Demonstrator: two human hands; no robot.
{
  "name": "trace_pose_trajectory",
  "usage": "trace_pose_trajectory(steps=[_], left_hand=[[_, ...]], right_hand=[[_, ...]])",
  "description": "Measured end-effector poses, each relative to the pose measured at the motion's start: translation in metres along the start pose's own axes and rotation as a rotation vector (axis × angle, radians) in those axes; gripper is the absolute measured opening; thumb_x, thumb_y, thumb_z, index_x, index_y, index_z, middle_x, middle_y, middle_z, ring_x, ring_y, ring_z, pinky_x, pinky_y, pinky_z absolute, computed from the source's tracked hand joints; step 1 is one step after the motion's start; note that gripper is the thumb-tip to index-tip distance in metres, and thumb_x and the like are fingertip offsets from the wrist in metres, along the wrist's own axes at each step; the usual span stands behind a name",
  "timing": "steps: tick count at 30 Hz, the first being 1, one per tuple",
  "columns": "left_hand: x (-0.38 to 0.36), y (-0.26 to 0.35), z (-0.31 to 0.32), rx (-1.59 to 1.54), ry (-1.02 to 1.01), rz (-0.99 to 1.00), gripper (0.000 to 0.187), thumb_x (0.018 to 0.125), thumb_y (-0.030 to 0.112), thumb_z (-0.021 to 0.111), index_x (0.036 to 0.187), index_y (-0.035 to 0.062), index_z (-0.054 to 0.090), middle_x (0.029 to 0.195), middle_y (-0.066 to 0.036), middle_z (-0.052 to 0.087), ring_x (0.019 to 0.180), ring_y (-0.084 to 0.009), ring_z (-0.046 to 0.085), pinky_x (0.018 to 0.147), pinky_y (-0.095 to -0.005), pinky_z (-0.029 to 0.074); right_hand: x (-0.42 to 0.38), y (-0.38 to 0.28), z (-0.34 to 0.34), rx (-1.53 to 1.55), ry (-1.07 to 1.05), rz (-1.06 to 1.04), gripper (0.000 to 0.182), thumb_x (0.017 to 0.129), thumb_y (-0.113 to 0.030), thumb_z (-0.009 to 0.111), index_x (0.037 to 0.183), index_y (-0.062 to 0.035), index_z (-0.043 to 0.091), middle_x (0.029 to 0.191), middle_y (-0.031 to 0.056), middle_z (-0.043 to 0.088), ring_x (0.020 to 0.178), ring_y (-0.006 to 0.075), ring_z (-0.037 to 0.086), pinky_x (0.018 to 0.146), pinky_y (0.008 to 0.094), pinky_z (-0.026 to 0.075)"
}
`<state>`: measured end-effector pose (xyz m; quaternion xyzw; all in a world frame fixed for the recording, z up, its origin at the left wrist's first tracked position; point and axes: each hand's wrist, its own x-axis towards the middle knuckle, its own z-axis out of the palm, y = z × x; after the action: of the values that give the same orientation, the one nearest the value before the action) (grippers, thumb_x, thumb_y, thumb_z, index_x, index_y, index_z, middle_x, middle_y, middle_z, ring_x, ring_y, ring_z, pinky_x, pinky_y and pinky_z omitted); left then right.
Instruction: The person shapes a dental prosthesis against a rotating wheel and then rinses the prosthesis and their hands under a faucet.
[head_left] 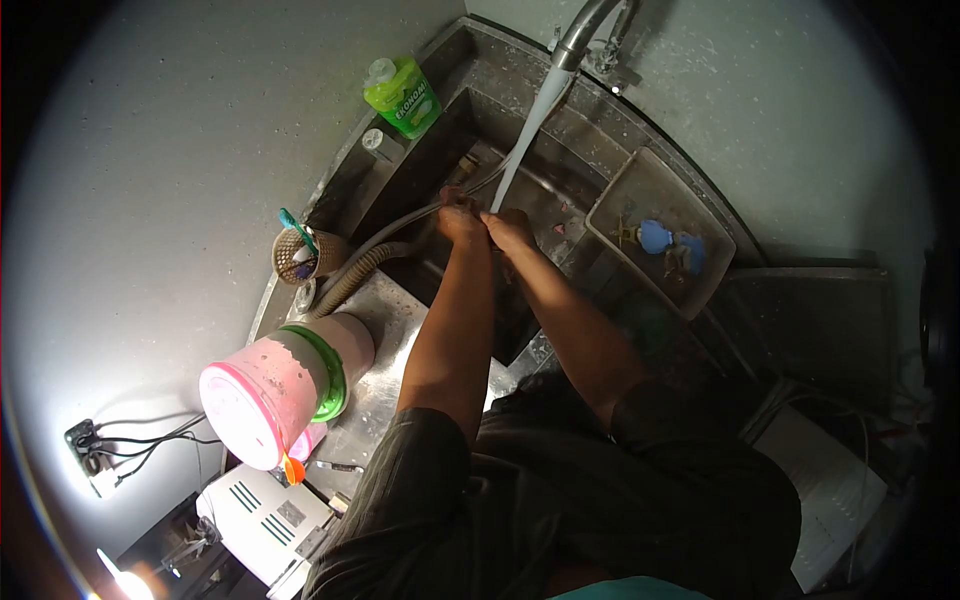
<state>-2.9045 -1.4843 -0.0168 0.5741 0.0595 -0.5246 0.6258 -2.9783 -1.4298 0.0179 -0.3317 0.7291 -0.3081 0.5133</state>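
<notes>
- The left hand (pixel 461 222) and right hand (pixel 508 230) are pressed against each other over the sink (pixel 450 150), right under the falling water.
- Both hands look curled inward, fingers bent, but whether they pinch anything between them cannot be told; the spot is dark and small.
- The stream of water (pixel 527 135) drops at a slant from the faucet (pixel 580 35) and lands on the 2 hands where they meet.
- A thin hose or cord (pixel 400 228) runs from the left side of the basin up to the left hand and appears to touch it.
- A thicker ribbed hose (pixel 350 280) lies just beside it, over the sink's left edge.
- To the right of the hands, a rectangular tray (pixel 640 185) leans in the basin with a blue object (pixel 655 237) in it.
- On the left rim stand a green soap bottle (pixel 403 95) and a woven cup (pixel 300 255) holding brushes.
- Nearer the person, a pink bucket (pixel 262 400) with a green band lies on the counter.
</notes>
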Motion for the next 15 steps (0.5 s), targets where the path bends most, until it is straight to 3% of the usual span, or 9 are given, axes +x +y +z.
trace_pose_trajectory(steps=[2,3,6,9,15], left_hand=[[-0.003,0.000,-0.002,0.003,-0.068,0.001,0.022,0.085,0.015,0.050,0.067,0.0031,0.056,0.064,-0.008,0.052,0.054,-0.0179,0.048,0.049,-0.0314,0.039],[-0.005,0.001,-0.002,0.006,-0.135,0.003,0.023,0.086,0.014,0.049,0.067,0.0031,0.055,0.062,-0.007,0.050,0.053,-0.0170,0.046,0.049,-0.0317,0.039],[-0.011,0.007,0.002,0.196,-0.078,0.083,0.025,0.088,0.014,0.046,0.067,0.0041,0.053,0.061,-0.005,0.046,0.051,-0.0161,0.042,0.047,-0.0321,0.038],[-0.020,0.014,0.002,-0.009,-0.177,-0.053,0.026,0.091,0.016,0.043,0.070,0.0052,0.053,0.062,-0.004,0.044,0.050,-0.0156,0.040,0.046,-0.0319,0.037],[-0.009,0.015,0.001,0.025,-0.201,0.020,0.027,0.093,0.019,0.038,0.074,0.0062,0.052,0.066,-0.004,0.046,0.050,-0.0151,0.040,0.044,-0.0318,0.036]], right_hand=[[-0.004,-0.003,0.001,0.114,0.015,-0.023,0.033,0.079,-0.029,0.063,0.081,0.0045,0.064,0.073,0.0150,0.065,0.069,0.0209,0.062,0.062,0.0356,0.046],[-0.004,-0.004,0.000,0.115,0.018,-0.021,0.033,0.079,-0.029,0.063,0.081,0.0045,0.064,0.073,0.0150,0.065,0.069,0.0209,0.062,0.062,0.0356,0.046],[-0.006,-0.008,-0.001,0.029,0.025,0.025,0.033,0.079,-0.028,0.063,0.083,0.0054,0.063,0.077,0.0160,0.065,0.073,0.0216,0.062,0.064,0.0356,0.046],[-0.010,-0.009,-0.002,0.138,-0.007,0.011,0.032,0.079,-0.026,0.063,0.084,0.0059,0.063,0.079,0.0174,0.065,0.076,0.0220,0.062,0.066,0.0352,0.046],[-0.007,-0.002,0.007,0.065,0.031,0.037,0.033,0.081,-0.027,0.062,0.084,0.0055,0.063,0.078,0.0181,0.065,0.075,0.0231,0.062,0.066,0.0352,0.047]])
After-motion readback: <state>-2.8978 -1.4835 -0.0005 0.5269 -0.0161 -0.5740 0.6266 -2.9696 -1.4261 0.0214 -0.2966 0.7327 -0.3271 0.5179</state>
